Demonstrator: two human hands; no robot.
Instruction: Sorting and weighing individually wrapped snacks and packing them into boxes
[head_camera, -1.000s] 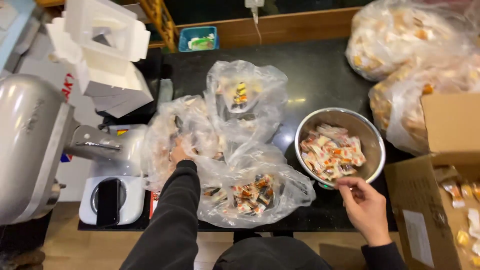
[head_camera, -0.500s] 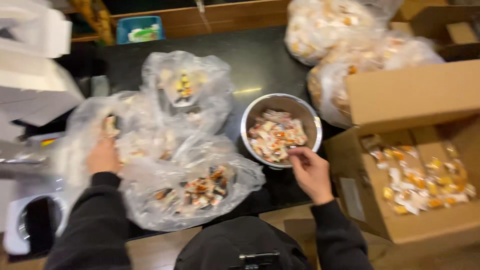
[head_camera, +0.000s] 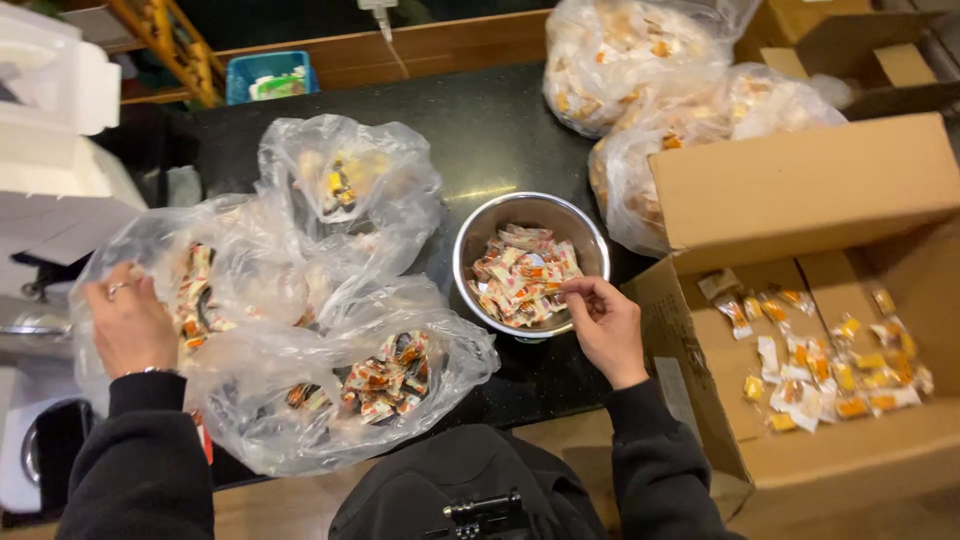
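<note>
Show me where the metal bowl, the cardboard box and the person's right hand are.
metal bowl (head_camera: 478, 232), head view, on its bare left rim.
cardboard box (head_camera: 800, 185), head view, on its raised back flap.
right hand (head_camera: 608, 322), head view, on the back of the hand.

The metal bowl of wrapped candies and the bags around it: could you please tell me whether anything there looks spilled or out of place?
Nothing stands out. The metal bowl sits upright on the black countertop, candies inside it. The right hand reaches over its rim; the left hand rests on a clear plastic bag. No loose candies show on the counter.
</note>
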